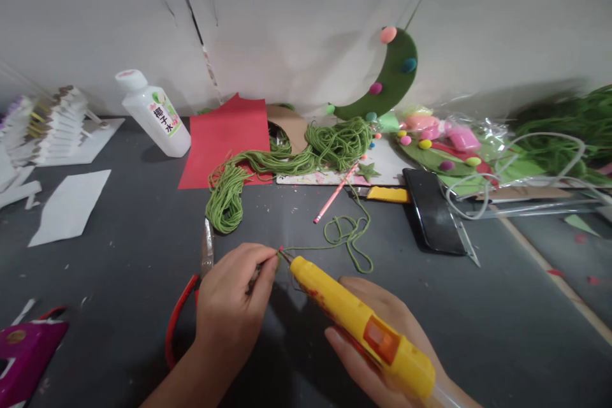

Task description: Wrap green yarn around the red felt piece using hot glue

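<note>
My left hand pinches the end of a green yarn strand between thumb and fingertips. A tiny red bit shows right at those fingertips; what it is I cannot make out. In my right hand is a yellow hot glue gun, its metal nozzle pointing at the pinched yarn end, at or very near it. From there the strand runs right into loose loops on the dark table. Scissors with red handles lie partly hidden under my left hand and forearm.
Green yarn skeins, red paper and a white bottle stand behind. A pink pencil, yellow cutter and black phone lie right. A green crescent with pompoms leans at the wall. A purple object sits left.
</note>
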`<state>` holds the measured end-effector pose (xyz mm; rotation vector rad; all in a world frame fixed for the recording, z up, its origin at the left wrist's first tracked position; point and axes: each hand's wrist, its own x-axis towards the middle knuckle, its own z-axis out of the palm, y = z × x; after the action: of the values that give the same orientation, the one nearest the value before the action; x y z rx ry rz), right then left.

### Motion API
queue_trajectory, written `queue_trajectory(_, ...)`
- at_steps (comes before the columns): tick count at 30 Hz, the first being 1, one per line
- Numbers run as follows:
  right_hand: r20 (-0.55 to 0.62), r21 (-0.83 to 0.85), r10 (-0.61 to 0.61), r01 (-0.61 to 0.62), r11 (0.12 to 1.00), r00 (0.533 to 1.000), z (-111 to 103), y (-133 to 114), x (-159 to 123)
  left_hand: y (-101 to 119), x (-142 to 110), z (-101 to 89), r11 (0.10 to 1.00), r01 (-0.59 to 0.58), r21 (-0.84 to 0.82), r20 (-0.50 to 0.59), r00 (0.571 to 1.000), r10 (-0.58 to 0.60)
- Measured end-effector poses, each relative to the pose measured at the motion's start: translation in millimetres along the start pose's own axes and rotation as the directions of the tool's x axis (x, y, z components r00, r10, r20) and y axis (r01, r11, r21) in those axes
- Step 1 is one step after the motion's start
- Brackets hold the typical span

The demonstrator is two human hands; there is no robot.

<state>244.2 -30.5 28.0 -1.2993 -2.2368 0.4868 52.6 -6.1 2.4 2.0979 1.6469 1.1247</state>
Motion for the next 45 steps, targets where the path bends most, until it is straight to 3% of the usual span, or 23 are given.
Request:
queue_trajectory(16, -0.006, 0.016, 0.024, -0.024, 1.000, 1.000, 2.7, 1.6, -3.5, 1.7, -2.5, 1.8, 0.992, 0.108, -0.062, 0.011, 0.994, -0.107)
queue_trajectory(26, -0.040, -0.006, -0.003, 0.003, 1.000, 0.999, 1.0, 0.1, -1.6, 0.2, -0.7, -0.2, 0.998, 0.062, -0.017, 0.036, 0.997, -0.062)
queue_trajectory(37, -0.075, -0.015, 0.012, -0.013, 1.000, 0.997, 3.5, 1.2, -4.0, 2.1, -1.6, 1.1, 0.995, 0.104, -0.014, 0.036, 0.994, -0.103)
queue_trajectory(45, 0.015, -0.028, 0.004, -0.004, 1.000, 1.000, 3.0, 2.4, -2.8, 0.6, -1.3, 1.9, 0.996, 0.084, -0.016, 0.025, 0.996, -0.084)
